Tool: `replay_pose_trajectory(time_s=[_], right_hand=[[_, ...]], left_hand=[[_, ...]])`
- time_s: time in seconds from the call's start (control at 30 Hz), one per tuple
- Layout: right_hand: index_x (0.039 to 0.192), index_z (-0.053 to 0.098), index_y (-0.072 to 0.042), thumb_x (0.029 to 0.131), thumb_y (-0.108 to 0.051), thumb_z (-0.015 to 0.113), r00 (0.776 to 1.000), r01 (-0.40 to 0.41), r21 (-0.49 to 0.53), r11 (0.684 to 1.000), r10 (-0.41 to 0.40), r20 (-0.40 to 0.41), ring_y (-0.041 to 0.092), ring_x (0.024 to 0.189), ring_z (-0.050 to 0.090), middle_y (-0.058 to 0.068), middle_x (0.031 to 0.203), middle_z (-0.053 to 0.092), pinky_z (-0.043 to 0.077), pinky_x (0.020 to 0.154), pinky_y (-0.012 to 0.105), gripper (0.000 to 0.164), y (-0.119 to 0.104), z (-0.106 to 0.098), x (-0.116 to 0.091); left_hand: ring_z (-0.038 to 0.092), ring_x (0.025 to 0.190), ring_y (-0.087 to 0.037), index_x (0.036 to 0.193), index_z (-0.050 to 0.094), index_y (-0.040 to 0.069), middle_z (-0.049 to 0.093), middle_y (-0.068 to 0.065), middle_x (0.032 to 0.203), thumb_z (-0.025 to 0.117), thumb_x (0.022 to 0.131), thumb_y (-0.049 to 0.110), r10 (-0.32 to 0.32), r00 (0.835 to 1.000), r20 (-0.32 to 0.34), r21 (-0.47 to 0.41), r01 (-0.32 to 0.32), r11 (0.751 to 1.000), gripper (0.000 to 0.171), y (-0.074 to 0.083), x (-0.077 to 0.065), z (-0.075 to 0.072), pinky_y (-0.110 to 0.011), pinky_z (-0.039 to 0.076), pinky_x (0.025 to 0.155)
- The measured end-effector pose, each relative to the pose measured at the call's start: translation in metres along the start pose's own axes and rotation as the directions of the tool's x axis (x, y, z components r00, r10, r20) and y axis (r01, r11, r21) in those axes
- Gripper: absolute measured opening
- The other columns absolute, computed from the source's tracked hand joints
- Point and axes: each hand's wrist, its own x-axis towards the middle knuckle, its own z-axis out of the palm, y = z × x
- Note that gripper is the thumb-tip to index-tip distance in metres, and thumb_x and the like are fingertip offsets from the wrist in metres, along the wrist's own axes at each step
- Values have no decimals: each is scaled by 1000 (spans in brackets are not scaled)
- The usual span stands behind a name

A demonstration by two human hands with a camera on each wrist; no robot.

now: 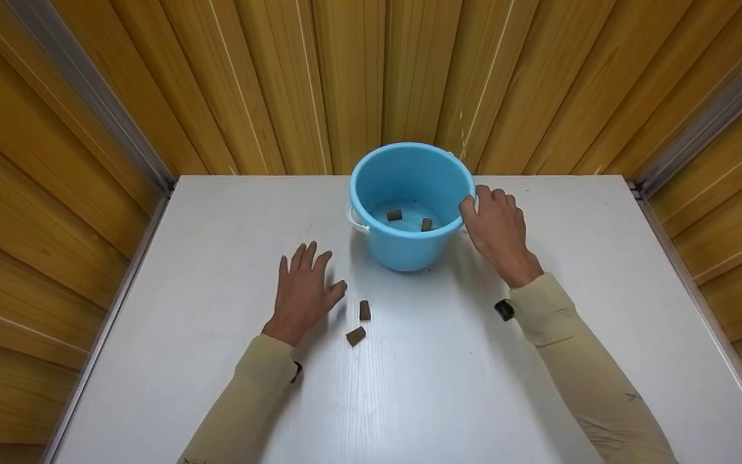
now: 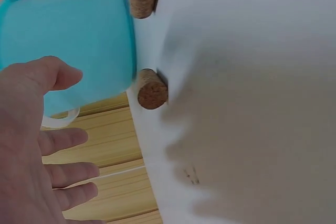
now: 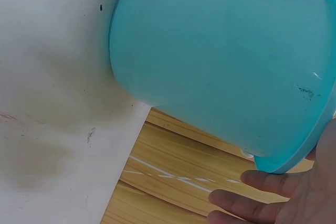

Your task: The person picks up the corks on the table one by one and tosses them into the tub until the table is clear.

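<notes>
A light blue bucket (image 1: pixel 403 248) with a white handle (image 1: pixel 357 220) stands upright near the back of the table. My right hand (image 1: pixel 496 225) holds its rim on the right side, the thumb over the edge; in the right wrist view the fingers (image 3: pixel 257 205) reach along the rim's outer side. One cork (image 1: pixel 394 214) and another cork (image 1: pixel 426 224) lie inside on the bottom. In front of the bucket lie two more, a cork (image 1: pixel 364 310) and a nearer cork (image 1: pixel 356 336). Just left of them my left hand (image 1: pixel 302 293) hovers with fingers spread, holding nothing.
The white table (image 1: pixel 422 399) has metal edging along its sides. Wood-patterned panels (image 1: pixel 345 84) rise behind it and on both sides. Small dark marks (image 3: pixel 90 136) show on the tabletop in the right wrist view.
</notes>
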Motion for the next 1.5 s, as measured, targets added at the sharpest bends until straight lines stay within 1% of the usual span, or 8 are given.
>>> replay_pose_trajectory(time_s=[0.13, 0.33, 0.47, 0.53, 0.83, 1.07, 1.3, 1.5], right_hand=[[146, 52, 9, 110, -40, 32, 1000, -7, 1, 1000, 7, 10, 47, 116, 52, 31, 125, 59, 44, 97, 64, 65, 0, 0, 0], [143, 55, 10, 109, -39, 34, 1000, 10, 15, 1000, -10, -12, 47, 112, 54, 31, 119, 61, 47, 93, 63, 63, -1, -2, -1], [140, 57, 11, 108, -36, 35, 999, 25, 26, 999, -24, -29, 48, 110, 55, 32, 115, 62, 47, 91, 64, 62, -2, -3, -1], [141, 56, 11, 108, -37, 35, 999, 25, 22, 999, -24, -22, 48, 111, 55, 32, 116, 62, 47, 91, 64, 62, -3, -3, -1], [145, 53, 9, 109, -40, 32, 1000, -4, 15, 1000, 3, 16, 46, 113, 53, 30, 121, 60, 46, 95, 63, 65, -2, -3, 0], [146, 52, 9, 109, -40, 33, 1000, -2, 12, 1000, 1, 24, 47, 114, 52, 31, 122, 59, 45, 96, 64, 64, -2, -3, 1], [143, 54, 10, 109, -39, 34, 1000, 16, 11, 1000, -16, 1, 48, 113, 54, 31, 118, 61, 46, 94, 64, 63, 0, -2, 1], [140, 58, 11, 109, -36, 35, 999, 38, 6, 999, -38, -26, 49, 110, 55, 32, 114, 62, 47, 90, 64, 61, 0, -1, 0]], left_hand=[[40, 149, -44, 145, 62, 4, 48, -25, 158, 67, 102, 36, 17, 999, 30, 15, -18, 1000, 54, -2, -7, 7, -69, 27, 119], [36, 151, -44, 150, 58, 6, 44, -25, 161, 64, 103, 37, 34, 990, 134, 45, -41, 998, 57, -6, -10, 17, -70, 23, 120], [35, 152, -43, 145, 62, 7, 44, -24, 160, 60, 105, 32, 31, 982, 188, 44, -39, 998, 47, -9, -9, 22, -71, 20, 120], [36, 151, -43, 141, 65, 8, 46, -24, 159, 59, 106, 30, 30, 980, 194, 45, -39, 998, 42, -10, -8, 24, -71, 20, 120], [43, 147, -43, 130, 71, 9, 54, -23, 151, 52, 112, 30, 85, 984, 156, 66, -96, 993, 34, -11, -3, 28, -72, 24, 118], [48, 142, -43, 122, 75, 11, 60, -22, 146, 57, 110, 28, 108, 987, 117, 91, -119, 989, 28, -12, -2, 28, -71, 30, 116], [49, 142, -42, 118, 76, 11, 60, -21, 145, 60, 109, 25, 99, 991, 92, 89, -107, 990, 24, -13, -3, 26, -71, 28, 117], [48, 143, -42, 120, 76, 9, 61, -21, 146, 64, 108, 26, 91, 994, 62, 92, -97, 991, 25, -10, -2, 15, -71, 27, 118]])
